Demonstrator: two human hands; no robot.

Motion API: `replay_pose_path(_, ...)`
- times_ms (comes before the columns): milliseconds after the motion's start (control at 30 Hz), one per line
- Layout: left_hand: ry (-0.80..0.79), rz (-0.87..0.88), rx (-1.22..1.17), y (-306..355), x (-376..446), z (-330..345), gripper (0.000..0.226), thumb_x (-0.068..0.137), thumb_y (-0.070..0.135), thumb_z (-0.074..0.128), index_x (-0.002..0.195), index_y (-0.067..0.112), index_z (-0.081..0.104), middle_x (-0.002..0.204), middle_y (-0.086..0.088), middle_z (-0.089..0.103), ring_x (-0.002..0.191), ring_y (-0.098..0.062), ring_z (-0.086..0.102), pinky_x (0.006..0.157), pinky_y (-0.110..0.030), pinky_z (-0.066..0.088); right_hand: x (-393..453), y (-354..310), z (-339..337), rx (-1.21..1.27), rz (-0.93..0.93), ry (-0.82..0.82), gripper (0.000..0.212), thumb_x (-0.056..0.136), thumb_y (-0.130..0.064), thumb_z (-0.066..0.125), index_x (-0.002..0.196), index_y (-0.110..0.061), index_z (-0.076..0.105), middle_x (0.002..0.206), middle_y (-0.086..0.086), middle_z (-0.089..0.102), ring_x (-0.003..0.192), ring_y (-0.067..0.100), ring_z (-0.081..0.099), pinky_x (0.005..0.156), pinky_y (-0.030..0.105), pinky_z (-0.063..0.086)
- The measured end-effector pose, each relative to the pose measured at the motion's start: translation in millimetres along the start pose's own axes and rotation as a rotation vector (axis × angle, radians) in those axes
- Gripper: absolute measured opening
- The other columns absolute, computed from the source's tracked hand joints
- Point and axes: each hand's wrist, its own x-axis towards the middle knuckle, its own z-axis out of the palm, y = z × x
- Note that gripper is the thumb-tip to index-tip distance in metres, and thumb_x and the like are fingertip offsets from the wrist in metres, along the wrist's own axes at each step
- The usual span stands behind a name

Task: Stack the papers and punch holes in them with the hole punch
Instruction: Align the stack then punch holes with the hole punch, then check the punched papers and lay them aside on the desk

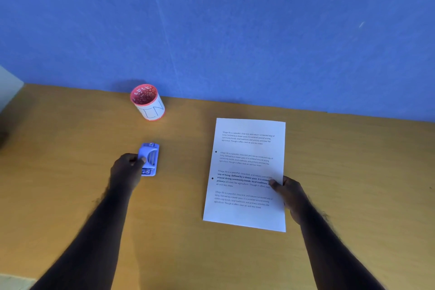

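Note:
A stack of white printed papers [247, 167] lies flat on the wooden table [70, 183], right of centre. Two dark round holes show near its left edge. My right hand [288, 193] grips the stack's right edge, thumb on top of the sheet. A small blue hole punch [150, 156] sits on the table to the left of the papers, well apart from them. My left hand [127, 168] is closed on the punch's left side, thumb on its lever.
A red and white cup [147, 102] with a patterned inside stands at the back of the table near the blue wall [211, 30]. A pale object shows at the far left edge [9, 87].

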Motion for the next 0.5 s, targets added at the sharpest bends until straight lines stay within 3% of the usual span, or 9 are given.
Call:
replay_pose_path(233, 0.014, -0.006, 0.051, -6, -1, 0, 0.027, 0.092, 0.026, 0.059, 0.104, 0.005, 0.072, 0.089, -0.013, 0.07, 0.078, -0.032, 0.059, 0.064, -0.034, 0.041, 0, 0, 0, 0.002, -0.003, 0.001, 0.008, 0.094, -0.013, 0.067, 0.098, -0.013, 0.074, 0.106, 0.014, 0.078, 0.095, 0.036, 0.072, 0.092, 0.056, 0.057)
replay_pose_path(333, 0.029, -0.016, 0.062, -1, -4, 0, 0.027, 0.093, 0.025, 0.058, 0.102, 0.004, 0.072, 0.085, -0.012, 0.068, 0.078, -0.034, 0.059, 0.066, -0.038, 0.045, -2, 0, 0, 0.009, -0.003, 0.007, 0.008, 0.095, -0.013, 0.067, 0.097, -0.015, 0.073, 0.104, 0.012, 0.078, 0.089, 0.032, 0.071, 0.091, 0.053, 0.057)
replay_pose_path(400, 0.06, -0.032, 0.057, 2, -8, 1, 0.03, 0.093, 0.025, 0.057, 0.113, 0.004, 0.068, 0.104, -0.018, 0.071, 0.094, -0.038, 0.063, 0.081, -0.043, 0.049, -1, 0, 0, 0.012, -0.002, 0.006, 0.008, 0.095, -0.013, 0.067, 0.097, -0.015, 0.074, 0.104, 0.013, 0.078, 0.088, 0.031, 0.071, 0.09, 0.052, 0.057)
replay_pose_path(500, 0.239, 0.075, -0.044, 14, -23, 3, 0.046, 0.093, 0.018, 0.059, 0.137, 0.005, 0.053, 0.141, -0.018, 0.056, 0.129, -0.036, 0.053, 0.107, -0.04, 0.039, 0, 0, -1, 0.029, 0.006, -0.002, 0.01, 0.095, -0.012, 0.066, 0.102, -0.011, 0.074, 0.105, 0.014, 0.078, 0.089, 0.033, 0.072, 0.09, 0.054, 0.057)
